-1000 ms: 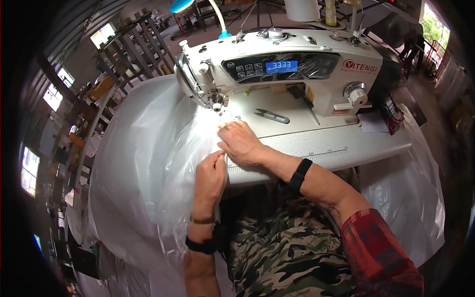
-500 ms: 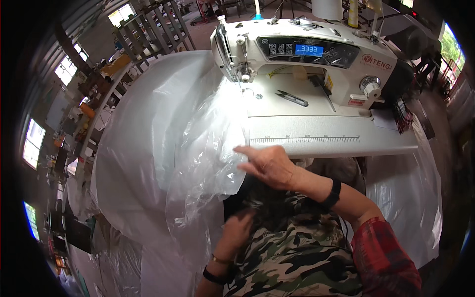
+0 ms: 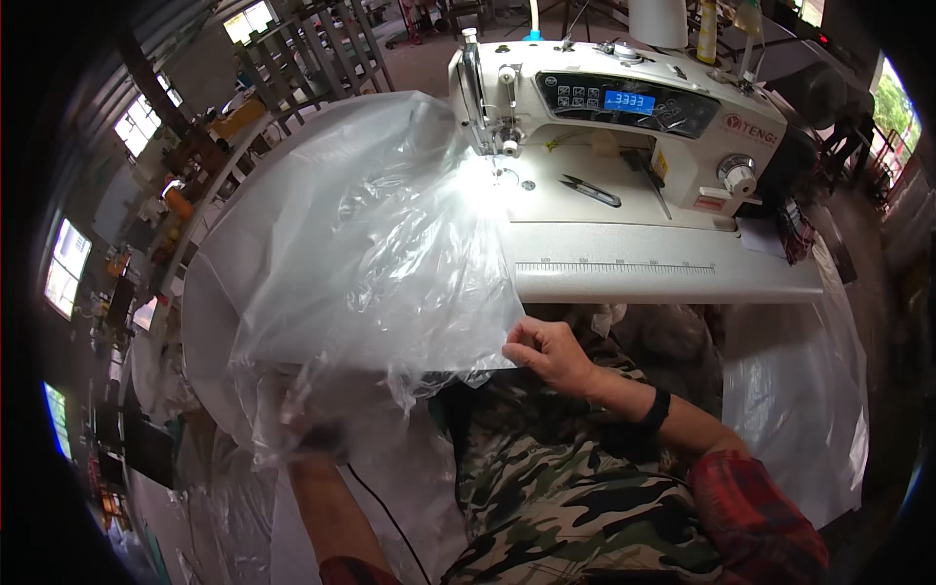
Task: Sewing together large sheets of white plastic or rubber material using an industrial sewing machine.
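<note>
A large, thin, clear plastic sheet spreads from under the needle of a white sewing machine toward me and off to the left. Its near right corner is pinched between the thumb and fingers of my right hand, just in front of the machine bed's edge. Farther left, my left hand is at the sheet's loose lower folds. Motion blur and plastic obscure its fingers, so I cannot tell whether they grip it. Light from the machine's lamp glares around the needle.
Thread snips lie on the machine bed, right of the needle. A white thread cone and a yellow one stand behind the machine. More plastic sheeting hangs at the right. A dark cord runs near my left forearm.
My left hand has swung out leftward from near my lap. My right hand, earlier pointing over the sheet, has moved slightly right and down and now pinches its corner. The sheet is spread wider.
</note>
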### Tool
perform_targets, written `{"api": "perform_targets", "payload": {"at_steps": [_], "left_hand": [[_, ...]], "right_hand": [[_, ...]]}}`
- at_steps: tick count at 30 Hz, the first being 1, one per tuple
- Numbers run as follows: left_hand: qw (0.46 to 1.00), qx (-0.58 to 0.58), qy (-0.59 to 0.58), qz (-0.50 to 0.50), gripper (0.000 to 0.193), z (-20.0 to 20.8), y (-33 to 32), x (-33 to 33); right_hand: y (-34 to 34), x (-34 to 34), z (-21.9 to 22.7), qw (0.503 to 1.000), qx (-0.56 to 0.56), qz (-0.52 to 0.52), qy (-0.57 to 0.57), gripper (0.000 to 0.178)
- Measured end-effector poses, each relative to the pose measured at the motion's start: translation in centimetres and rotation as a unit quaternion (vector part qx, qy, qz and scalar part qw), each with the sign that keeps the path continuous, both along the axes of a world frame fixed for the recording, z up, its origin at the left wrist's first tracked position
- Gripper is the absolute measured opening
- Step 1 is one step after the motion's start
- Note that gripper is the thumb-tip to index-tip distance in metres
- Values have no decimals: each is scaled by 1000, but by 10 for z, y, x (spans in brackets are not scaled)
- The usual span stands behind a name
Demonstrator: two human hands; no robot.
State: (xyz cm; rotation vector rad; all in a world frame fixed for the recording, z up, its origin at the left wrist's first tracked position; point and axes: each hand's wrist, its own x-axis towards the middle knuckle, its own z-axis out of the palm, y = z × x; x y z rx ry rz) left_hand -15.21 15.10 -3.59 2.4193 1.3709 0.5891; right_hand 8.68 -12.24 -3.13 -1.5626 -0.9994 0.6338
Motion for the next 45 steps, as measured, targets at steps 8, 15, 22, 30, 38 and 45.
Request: {"api": "perform_targets", "payload": {"at_steps": [8, 15, 22, 30, 38, 45], "left_hand": [[773, -97, 321, -538, 12, 40, -166, 51], [870, 77, -171, -455, 32, 64, -174, 158], [930, 85, -252, -253, 29, 8, -84, 150], [917, 63, -261, -294, 43, 22, -156, 124], [941, 165, -142, -258, 26, 16, -193, 121], [933, 155, -118, -302, 8, 25, -202, 117]], "right_hand": [[0, -6, -14, 998, 31, 17, -55, 17], [3, -10, -17, 998, 6, -4, -60, 15], [-10, -5, -20, 997, 42, 5, -57, 15], [-16, -8, -23, 988, 94, -81, -92, 49], [-17, -8, -31, 988, 113, -108, 22, 30], [-20, -2, -28, 993, 76, -36, 79, 27]]}}
